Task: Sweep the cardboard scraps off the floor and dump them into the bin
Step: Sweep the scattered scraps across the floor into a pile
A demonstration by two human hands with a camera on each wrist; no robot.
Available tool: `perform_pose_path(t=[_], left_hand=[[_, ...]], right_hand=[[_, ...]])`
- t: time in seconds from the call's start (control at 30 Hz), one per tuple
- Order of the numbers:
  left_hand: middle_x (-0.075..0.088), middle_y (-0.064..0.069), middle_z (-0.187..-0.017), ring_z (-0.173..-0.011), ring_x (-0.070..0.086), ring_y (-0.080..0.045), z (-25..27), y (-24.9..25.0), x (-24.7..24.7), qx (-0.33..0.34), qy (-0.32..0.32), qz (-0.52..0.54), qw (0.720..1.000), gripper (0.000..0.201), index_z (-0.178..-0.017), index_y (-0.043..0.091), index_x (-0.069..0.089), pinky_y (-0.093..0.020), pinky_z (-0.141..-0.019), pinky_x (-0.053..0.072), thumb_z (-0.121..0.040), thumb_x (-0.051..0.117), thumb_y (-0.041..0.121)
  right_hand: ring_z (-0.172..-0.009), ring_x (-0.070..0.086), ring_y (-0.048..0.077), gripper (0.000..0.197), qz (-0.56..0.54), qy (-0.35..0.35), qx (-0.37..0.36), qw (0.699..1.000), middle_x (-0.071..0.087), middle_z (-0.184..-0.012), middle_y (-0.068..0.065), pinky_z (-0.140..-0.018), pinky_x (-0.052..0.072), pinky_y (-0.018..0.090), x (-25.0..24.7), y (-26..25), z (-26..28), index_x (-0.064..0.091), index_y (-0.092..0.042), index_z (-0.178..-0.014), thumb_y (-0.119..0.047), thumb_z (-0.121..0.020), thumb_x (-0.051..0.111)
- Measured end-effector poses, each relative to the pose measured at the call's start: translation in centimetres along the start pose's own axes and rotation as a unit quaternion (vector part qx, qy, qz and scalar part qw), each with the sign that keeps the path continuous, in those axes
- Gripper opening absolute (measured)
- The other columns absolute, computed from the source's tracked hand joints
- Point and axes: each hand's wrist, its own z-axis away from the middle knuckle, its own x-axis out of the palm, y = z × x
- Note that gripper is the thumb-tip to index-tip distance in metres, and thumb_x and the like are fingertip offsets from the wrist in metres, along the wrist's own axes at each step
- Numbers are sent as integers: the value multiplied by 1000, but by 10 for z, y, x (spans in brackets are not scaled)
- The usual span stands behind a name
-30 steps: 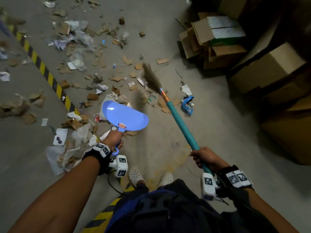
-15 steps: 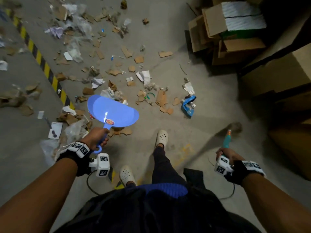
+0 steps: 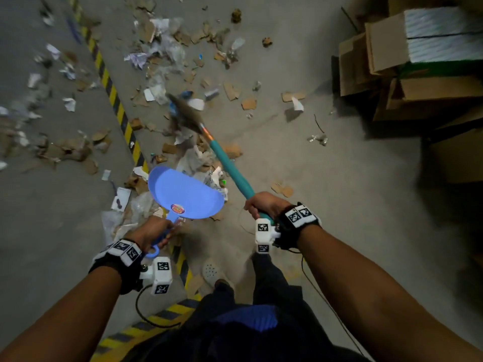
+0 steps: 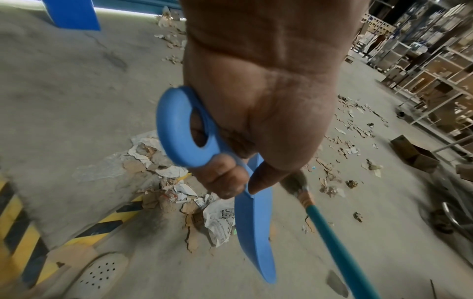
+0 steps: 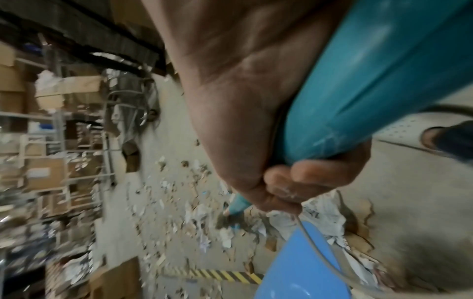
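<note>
Cardboard scraps [image 3: 248, 103] and torn paper litter the grey concrete floor ahead of me. My left hand [image 3: 154, 231] grips the handle of a blue plastic dustpan [image 3: 185, 194], held low over a heap of paper and cardboard [image 3: 203, 163]. In the left wrist view the dustpan [image 4: 256, 222] hangs edge-on below my left hand [image 4: 256, 121]. My right hand [image 3: 264, 205] grips the teal handle of a broom [image 3: 227, 163], whose blurred bristles [image 3: 185, 113] reach into the scraps ahead. The right wrist view shows my right hand [image 5: 256, 141] wrapped round the broom handle [image 5: 371, 81]. No bin is in view.
A yellow-and-black hazard stripe [image 3: 117, 105] runs diagonally across the floor on the left. Stacked cardboard boxes [image 3: 418, 74] stand at the right. My white perforated shoe [image 3: 211, 270] is just behind the dustpan. Shelving racks [image 4: 422, 70] with boxes line the far side.
The broom has swung from low at my right side forward into the scraps ahead. The dustpan has stayed in my left hand, and the view has moved forward over the litter.
</note>
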Motion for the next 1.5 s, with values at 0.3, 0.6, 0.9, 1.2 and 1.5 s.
perform_pose_path(t=[0.3, 0.6, 0.9, 1.2, 1.5], left_hand=[[40, -7, -40, -27, 30, -16, -11, 13, -3, 22, 33, 41, 998, 28, -64, 0, 48, -16, -34, 21, -90, 39, -3], [37, -9, -43, -25, 30, -14, -50, 23, -19, 60, 14, 49, 997, 27, -61, 5, 41, -14, -38, 23, -87, 39, -5], [38, -10, -47, -29, 30, -16, -90, 24, -79, 67, -24, 9, 997, 23, -67, 5, 41, -19, -41, 23, -87, 38, -4], [40, -12, -53, -41, 31, -17, -125, 19, -137, 47, -1, -24, 999, 22, -65, 7, 42, -25, -49, 23, -86, 42, 1], [37, -11, -49, -26, 31, -15, -123, 39, -148, 81, -21, -17, 996, 25, -65, 8, 36, -16, -34, 23, -88, 36, -4]], right_hand=[[-31, 36, 13, 15, -16, 93, -71, 993, 42, -47, 4, -34, 30, 18, -29, 29, 20, 49, -5, -71, 5, -82, 53], [-27, 37, 11, 23, -213, 314, 25, 925, 41, -37, 0, -32, 32, 18, -74, 110, 39, 49, -3, -66, 2, -88, 47], [-26, 36, 14, 23, -58, 319, 88, 942, 38, -32, 1, -31, 25, 15, -95, 17, 1, 40, -10, -57, 3, -74, 48], [-34, 42, 13, 29, 171, 190, 14, 967, 50, -42, 1, -43, 33, 22, 19, -93, -91, 54, -11, -53, -9, -82, 59], [-78, 59, 28, 23, 344, 287, -39, 893, 62, -87, 10, -65, 40, 29, 50, -34, -42, 59, -9, -102, -19, -82, 63]])
